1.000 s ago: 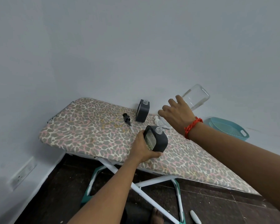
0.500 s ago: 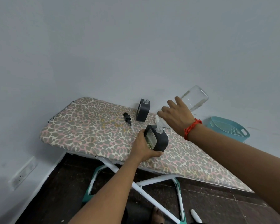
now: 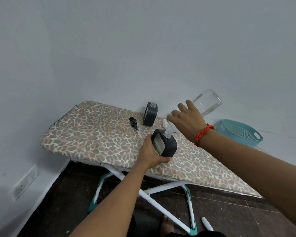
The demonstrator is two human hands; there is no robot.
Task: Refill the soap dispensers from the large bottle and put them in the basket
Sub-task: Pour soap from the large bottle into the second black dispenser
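At the near edge of the leopard-print ironing board (image 3: 92, 134), the left hand (image 3: 151, 154) grips a dark grey square soap dispenser (image 3: 169, 145); the right hand (image 3: 188, 120) clasps a large clear bottle (image 3: 207, 103), tilted, neck over the dispenser's mouth.

On the leopard-print fabric ironing board (image 3: 92, 134), a dark grey square soap dispenser (image 3: 167, 145) stands near the front edge, a second dark grey soap dispenser (image 3: 149, 114) behind it, a small black plastic pump head (image 3: 133, 123) left of that. Right of them tilts a large clear plastic bottle (image 3: 208, 104); farther right, a teal plastic basket (image 3: 239, 132)
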